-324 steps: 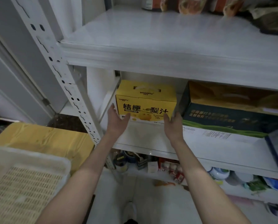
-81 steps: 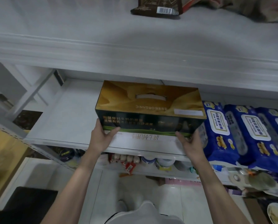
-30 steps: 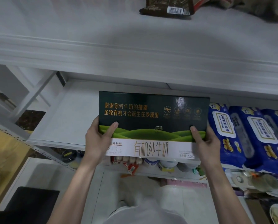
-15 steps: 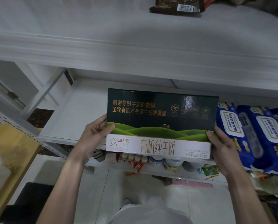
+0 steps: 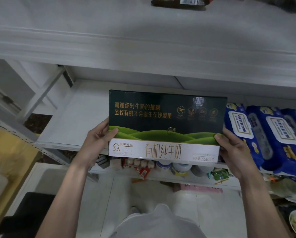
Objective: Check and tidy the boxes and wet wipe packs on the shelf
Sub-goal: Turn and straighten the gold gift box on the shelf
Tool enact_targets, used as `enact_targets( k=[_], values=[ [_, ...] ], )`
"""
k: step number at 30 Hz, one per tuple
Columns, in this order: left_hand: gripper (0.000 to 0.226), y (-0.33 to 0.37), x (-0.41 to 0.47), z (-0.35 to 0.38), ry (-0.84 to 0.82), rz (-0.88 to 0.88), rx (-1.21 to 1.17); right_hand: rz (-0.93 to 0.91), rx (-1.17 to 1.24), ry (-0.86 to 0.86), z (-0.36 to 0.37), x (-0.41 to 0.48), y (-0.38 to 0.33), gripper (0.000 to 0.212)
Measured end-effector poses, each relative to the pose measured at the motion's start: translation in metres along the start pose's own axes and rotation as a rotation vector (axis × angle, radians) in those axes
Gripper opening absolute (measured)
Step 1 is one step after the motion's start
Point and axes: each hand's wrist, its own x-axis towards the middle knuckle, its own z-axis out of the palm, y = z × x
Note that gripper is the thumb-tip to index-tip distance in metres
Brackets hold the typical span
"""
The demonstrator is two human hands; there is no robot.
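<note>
I hold a dark green milk box (image 5: 166, 124) with a green hill band and a white strip of gold lettering, tipped so its large printed face looks up at me. It hangs in front of the white middle shelf (image 5: 78, 115), off its surface. My left hand (image 5: 99, 141) grips the box's left end, thumb on the printed face. My right hand (image 5: 233, 150) grips the right end the same way. Blue wet wipe packs (image 5: 264, 134) lie side by side on the shelf to the right of the box.
The upper shelf (image 5: 143, 40) juts out above, with a dark snack bag (image 5: 178, 2) at its back. Below the box, a lower shelf carries small jars and packets (image 5: 169, 167). A yellow carton (image 5: 9, 152) stands at the left. White tiled floor lies underneath.
The box, which rested on the shelf with its top up, has been lifted off and tipped toward me. In the last half second it has stayed nearly still.
</note>
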Motion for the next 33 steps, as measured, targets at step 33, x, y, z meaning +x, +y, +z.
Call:
enact_targets(
  k=[33],
  values=[
    [0.084, -0.032, -0.001, 0.031, 0.044, 0.115, 0.277, -0.155, -0.297, -0.026, 0.030, -0.022, 0.044, 0.077]
  ],
)
